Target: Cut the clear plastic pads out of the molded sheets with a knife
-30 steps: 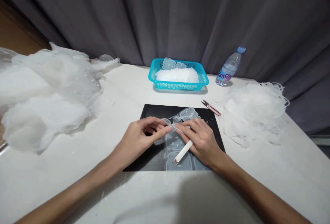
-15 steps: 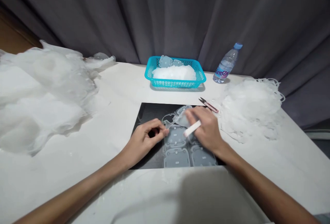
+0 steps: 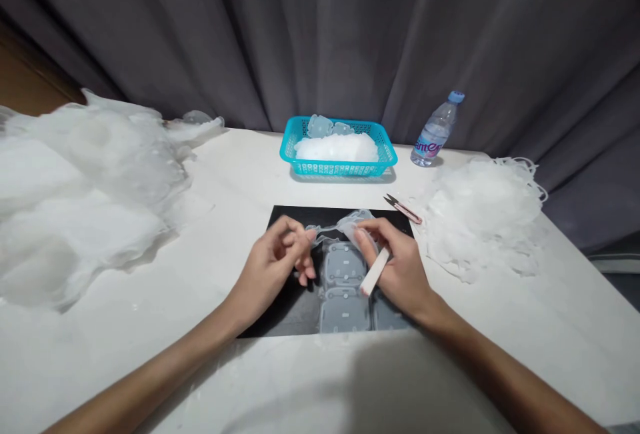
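My left hand [image 3: 273,264] is closed, pinching the end of a thin translucent silicone-like strip [image 3: 325,229] between thumb and forefinger. Opposite it, my right hand [image 3: 403,271] grips the bunched translucent sheet [image 3: 354,222] that the strip runs from. A flat white stick [image 3: 375,272] is also tucked in the right hand, its pinkish tip pointing down and toward me. Below the hands, a translucent sheet of rounded-square pads [image 3: 345,309] lies on a black board [image 3: 287,311]. The right hand hides part of the pads.
Pink-handled thread snips [image 3: 403,210] lie by the board's far right corner. Behind stand a turquoise basket [image 3: 343,168] holding white, translucent pieces and a water bottle [image 3: 436,133]. A large translucent pile [image 3: 90,187] is at left, a heap of trimmed strips [image 3: 485,211] at right.
The translucent sheet's far part has been lifted and bunched up between my hands. My left hand has risen slightly; my right hand has turned, and the white stick now points more steeply down.
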`<state>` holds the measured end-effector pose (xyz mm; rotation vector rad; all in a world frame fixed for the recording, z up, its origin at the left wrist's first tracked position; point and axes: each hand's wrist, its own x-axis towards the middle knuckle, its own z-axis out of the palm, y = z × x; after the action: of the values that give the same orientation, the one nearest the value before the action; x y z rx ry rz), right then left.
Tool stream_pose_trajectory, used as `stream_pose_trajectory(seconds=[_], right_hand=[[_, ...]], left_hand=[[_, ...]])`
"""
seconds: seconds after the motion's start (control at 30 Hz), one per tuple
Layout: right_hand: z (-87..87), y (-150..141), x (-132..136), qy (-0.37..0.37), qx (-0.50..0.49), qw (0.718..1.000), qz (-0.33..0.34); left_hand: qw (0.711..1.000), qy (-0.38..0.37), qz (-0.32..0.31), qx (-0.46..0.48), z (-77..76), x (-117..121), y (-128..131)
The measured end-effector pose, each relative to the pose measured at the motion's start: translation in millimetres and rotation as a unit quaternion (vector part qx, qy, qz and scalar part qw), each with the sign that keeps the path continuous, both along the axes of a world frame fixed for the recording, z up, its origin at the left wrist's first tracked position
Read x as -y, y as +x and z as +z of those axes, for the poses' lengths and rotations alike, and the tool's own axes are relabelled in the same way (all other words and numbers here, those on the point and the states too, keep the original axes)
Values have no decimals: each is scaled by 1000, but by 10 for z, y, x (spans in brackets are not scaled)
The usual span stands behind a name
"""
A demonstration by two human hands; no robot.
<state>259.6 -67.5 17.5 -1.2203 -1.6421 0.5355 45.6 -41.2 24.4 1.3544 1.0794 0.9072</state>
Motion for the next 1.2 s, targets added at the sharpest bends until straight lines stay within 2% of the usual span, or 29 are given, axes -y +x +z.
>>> stream_pose_trajectory(seconds=[0.1, 0.27, 0.4, 0.5, 0.6, 0.7, 0.93, 1.07, 1.13, 1.2], right_hand=[[-53, -94, 98, 52, 45, 997, 39], [-158, -144, 159, 105, 138, 975, 136], [-119, -96, 138, 102, 132, 977, 137], [-43, -15, 100, 95, 119, 984, 88], [21, 58, 53, 67, 150, 985, 60], [57, 83, 7, 29, 184, 978, 99], [155, 122, -41, -78, 116, 980, 144], [194, 141, -50, -96, 104, 976, 165], [134, 153, -102, -89, 93, 982, 139], [24, 186, -194, -70, 93, 991, 63]], left_hand=[[997, 1, -74, 13, -5, 72, 75], [995, -30, -89, 39, -84, 86, 116], [994, -56, -74, 59, -170, 70, 82], [995, -54, -70, 52, -186, 72, 79], [997, -9, -81, 17, -170, 95, 109], [993, 65, -94, -40, -160, 137, 137], [967, 160, -113, -161, -108, 227, 140], [956, 183, -131, -190, -123, 284, 173], [951, 195, -120, -207, -174, 326, 199], [941, 223, -119, -224, -224, 362, 213]])
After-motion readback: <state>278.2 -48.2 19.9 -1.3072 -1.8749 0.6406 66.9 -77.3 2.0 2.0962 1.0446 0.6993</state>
